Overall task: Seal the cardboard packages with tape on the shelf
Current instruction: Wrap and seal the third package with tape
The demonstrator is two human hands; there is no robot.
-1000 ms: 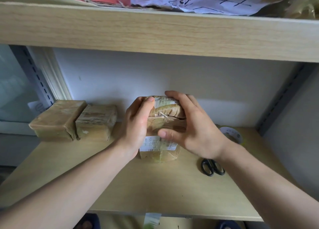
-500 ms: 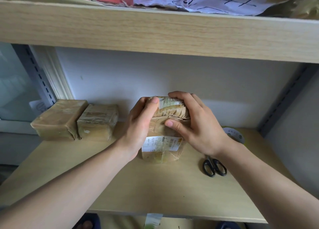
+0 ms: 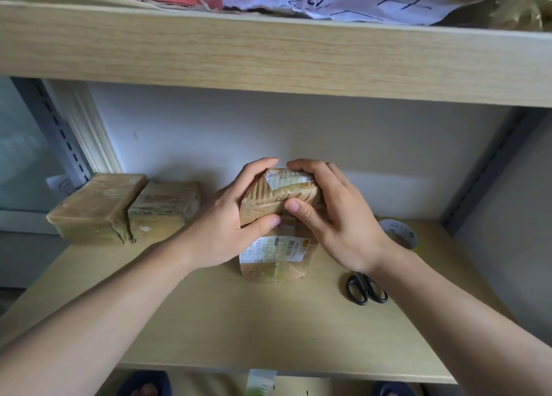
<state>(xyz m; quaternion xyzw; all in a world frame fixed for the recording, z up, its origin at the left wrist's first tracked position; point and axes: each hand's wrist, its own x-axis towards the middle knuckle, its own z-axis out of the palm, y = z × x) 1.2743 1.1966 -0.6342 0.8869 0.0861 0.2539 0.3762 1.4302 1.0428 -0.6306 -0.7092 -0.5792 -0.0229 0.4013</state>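
Observation:
A small brown cardboard package wrapped in clear tape stands upright on the wooden shelf, a white shipping label on its front. My left hand grips its upper left side, thumb on the front face. My right hand curls over the top right, thumb pressing the front. A roll of tape lies behind my right wrist, partly hidden. Two taped packages, a larger package and a smaller package, sit side by side at the back left.
Black scissors lie on the shelf right of the package. An upper shelf board hangs close overhead with papers and a red box on it. Grey metal uprights flank the bay; a white wall closes the back.
My left thumb has come round onto the package's front and my right thumb has slid up toward the top edge. Both hands now wrap the top more closely.

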